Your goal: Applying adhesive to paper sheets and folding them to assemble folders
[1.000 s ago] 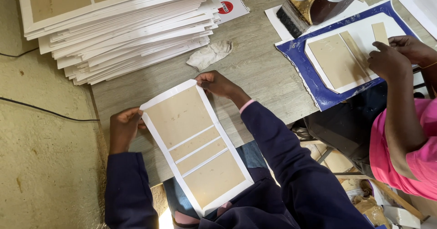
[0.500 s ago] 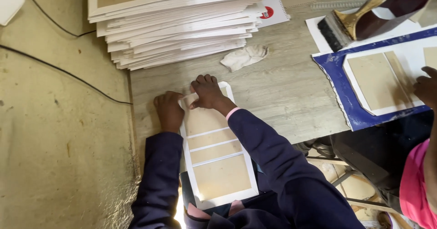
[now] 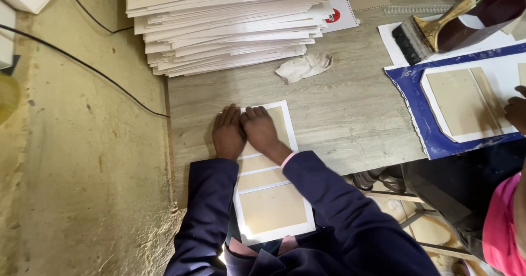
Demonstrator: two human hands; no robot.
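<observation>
Both hands lie flat, fingers together — left hand (image 3: 228, 134) and right hand (image 3: 261, 131) pressing the far end of the sheet (image 3: 271, 196), which overhangs the table (image 3: 339, 111) edge. Uneven pressure could skew or crease it — the near end hangs unsupported.

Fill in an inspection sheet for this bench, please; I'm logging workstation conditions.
Surface: grey wood-grain table, bare in the middle.
Job's things: white sheet with tan panels, overhanging the near edge.
Clutter: stack of similar sheets, crumpled cloth, wide brush, blue mat.
Grippers: left hand and right hand pressed flat, side by side, on the sheet.
Cables: black cable across the floor.
Surroundings: another person's hand at the blue mat.
</observation>
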